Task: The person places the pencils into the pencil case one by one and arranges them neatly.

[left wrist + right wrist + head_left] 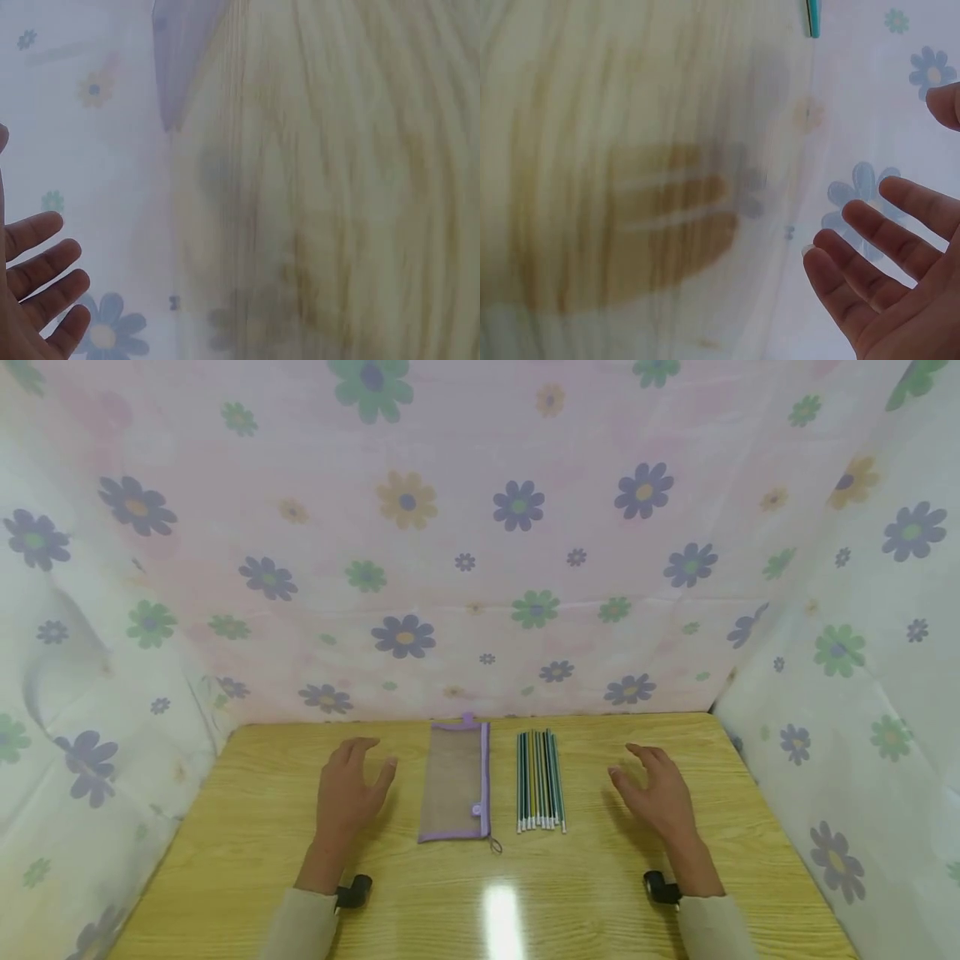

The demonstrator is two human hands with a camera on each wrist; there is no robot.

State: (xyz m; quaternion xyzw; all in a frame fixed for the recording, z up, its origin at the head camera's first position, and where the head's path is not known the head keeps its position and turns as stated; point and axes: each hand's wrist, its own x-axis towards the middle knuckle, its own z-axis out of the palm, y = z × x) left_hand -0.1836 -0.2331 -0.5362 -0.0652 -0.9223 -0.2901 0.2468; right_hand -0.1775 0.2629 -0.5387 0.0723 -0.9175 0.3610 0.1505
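Flowered cloth [480, 581] fills the upper frame of the head view, and below it spreads a wooden table [232, 860]. Lower centre, we have a mesh pouch [453, 781] with purple edging lying flat, and just to its right a neat row of pencils [533, 777], white ends [540, 822] towards the bottom. Left of the pouch, the left hand [347, 793] holds nothing, fingers relaxed and apart from the thumb; the right hand [660, 797] mirrors it, right of the pencils, also holding nothing.

Over to the left wrist: fingers [45, 268] spread at lower left, a purple corner [180, 52] up top. Right wrist now: fingers spread at lower right, a green pencil [814, 19] poking in at the top edge.
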